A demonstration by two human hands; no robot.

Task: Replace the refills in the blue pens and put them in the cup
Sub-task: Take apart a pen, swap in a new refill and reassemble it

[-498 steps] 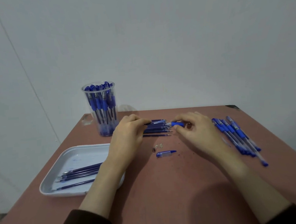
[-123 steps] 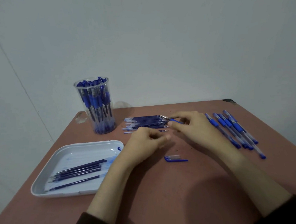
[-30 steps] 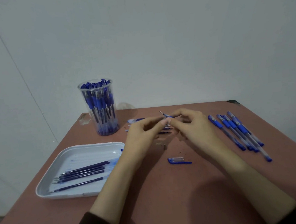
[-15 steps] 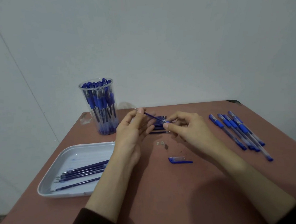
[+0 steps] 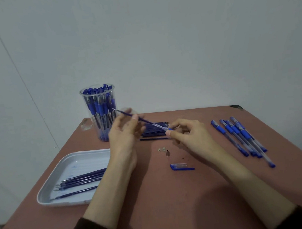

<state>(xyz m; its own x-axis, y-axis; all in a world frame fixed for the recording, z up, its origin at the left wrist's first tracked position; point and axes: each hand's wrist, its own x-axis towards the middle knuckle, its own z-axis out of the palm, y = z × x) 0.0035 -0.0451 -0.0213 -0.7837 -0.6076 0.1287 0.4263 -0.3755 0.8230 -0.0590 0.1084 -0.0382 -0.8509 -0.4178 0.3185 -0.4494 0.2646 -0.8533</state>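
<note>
Pen cap (image 5: 180, 166) lying near surface (image 5: 153, 212) centre; tray (image 5: 78, 164) sitting by left edge. Right hand (image 5: 189, 135) pinching one end of refill (image 5: 147, 122); left hand (image 5: 125, 135), blurred, pinching it mid-length, over refill pile (image 5: 155, 133). Cup (image 5: 96, 134) standing near far-left corner, holding pens (image 5: 101, 103).

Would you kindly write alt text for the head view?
Over a reddish-brown table, the left hand pinches a thin blue refill whose other end sits in a clear pen barrel pinched by the right hand. A clear plastic cup of blue pens stands behind.
</note>
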